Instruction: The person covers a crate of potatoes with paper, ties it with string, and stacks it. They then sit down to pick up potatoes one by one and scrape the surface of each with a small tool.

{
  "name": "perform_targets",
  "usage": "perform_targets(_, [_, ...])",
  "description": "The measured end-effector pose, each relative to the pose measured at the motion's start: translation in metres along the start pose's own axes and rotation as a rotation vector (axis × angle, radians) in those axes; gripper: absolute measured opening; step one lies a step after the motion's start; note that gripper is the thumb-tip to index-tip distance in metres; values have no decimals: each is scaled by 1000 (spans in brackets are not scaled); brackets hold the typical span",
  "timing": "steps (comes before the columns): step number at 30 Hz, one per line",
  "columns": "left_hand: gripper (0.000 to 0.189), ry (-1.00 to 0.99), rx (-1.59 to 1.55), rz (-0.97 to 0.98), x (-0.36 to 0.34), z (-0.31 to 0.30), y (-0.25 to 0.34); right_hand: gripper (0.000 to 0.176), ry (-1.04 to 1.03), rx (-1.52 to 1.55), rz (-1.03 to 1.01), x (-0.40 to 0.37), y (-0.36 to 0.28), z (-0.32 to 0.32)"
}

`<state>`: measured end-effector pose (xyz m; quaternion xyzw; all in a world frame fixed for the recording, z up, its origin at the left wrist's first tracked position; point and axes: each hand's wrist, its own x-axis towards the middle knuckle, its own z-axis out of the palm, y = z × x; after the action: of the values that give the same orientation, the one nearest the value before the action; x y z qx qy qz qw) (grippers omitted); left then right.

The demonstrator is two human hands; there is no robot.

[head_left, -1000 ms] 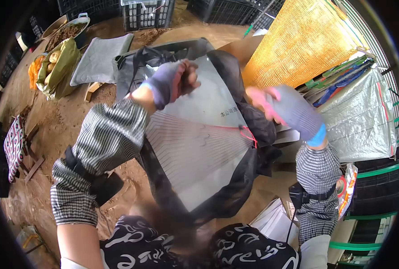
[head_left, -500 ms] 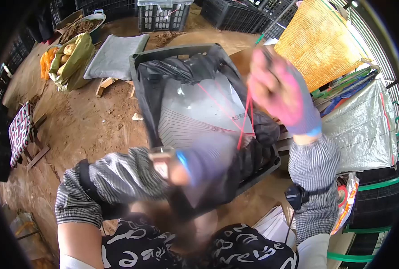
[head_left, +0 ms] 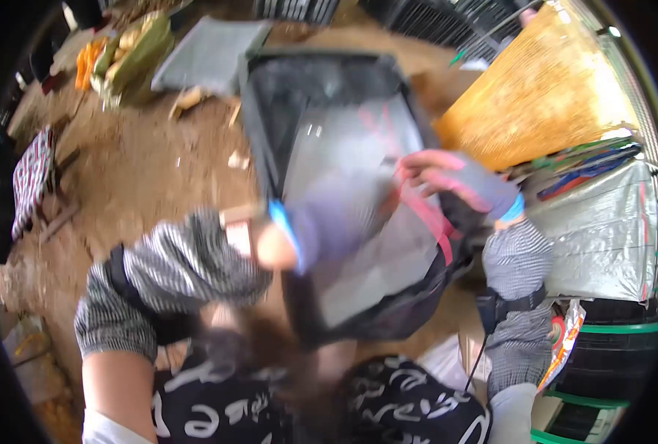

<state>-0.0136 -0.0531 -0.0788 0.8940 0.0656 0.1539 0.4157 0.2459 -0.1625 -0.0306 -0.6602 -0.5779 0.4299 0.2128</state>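
Observation:
A black crate (head_left: 258,126) lined with a black plastic bag stands in front of me on the dirt floor, with a pale grey sheet (head_left: 343,140) lying over its contents. My right hand (head_left: 454,181), in a pink and grey glove, is over the crate's right side, closed on a red string (head_left: 436,226) that runs down along the sheet. My left hand (head_left: 336,222), in a purple glove, lies over the middle of the sheet. It is heavily blurred, so its grip cannot be made out.
A yellow woven mat (head_left: 543,96) leans at the upper right above a silvery tarp (head_left: 602,222). A grey cushion (head_left: 207,52) and a bag of produce (head_left: 129,52) sit at the back left. Stacked crates (head_left: 610,355) stand at the lower right.
My right hand has dropped from high above the crate to its right side, still with the red string. My left hand stayed over the middle of the sheet. The view has swung and blurred.

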Motion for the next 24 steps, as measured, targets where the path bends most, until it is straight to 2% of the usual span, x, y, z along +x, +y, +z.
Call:
perform_targets(1, [25, -117, -117, -157, -1, -24, 21, 38, -13, -126, -60, -5, 5, 3])
perform_targets(2, [23, -116, -232, -196, 2, -23, 17, 35, -18, -255, -141, -5, 3, 10])
perform_targets(4, [21, -60, -70, -188, 4, -28, 10, 27, 492, -453, -19, -22, -54, 34])
perform_targets(5, [20, -82, -113, -260, 5, -31, 9, 25, 417, -261, -54, -48, -77, 52])
perform_targets(7, [18, -96, -164, -334, 6, -31, 3, 21, 169, -467, -373, -67, -139, 80])
perform_targets(9, [18, -143, -228, -371, 5, -28, 6, 22, -94, -954, -664, -59, -170, 131])
perform_targets(11, [20, -167, -198, -348, 3, -26, 11, 24, -239, -1159, -696, -58, -135, 192])
perform_targets(14, [22, -181, -202, -343, 1, -25, 17, 27, -323, -1177, -744, -67, -118, 206])
perform_targets(18, [26, -143, -193, -367, 5, -29, 14, 14, -153, -834, -721, -62, -108, 204])
perform_targets(24, [32, -159, -260, -394, 13, -24, 14, 15, 87, -764, -1075, -37, -94, 256])
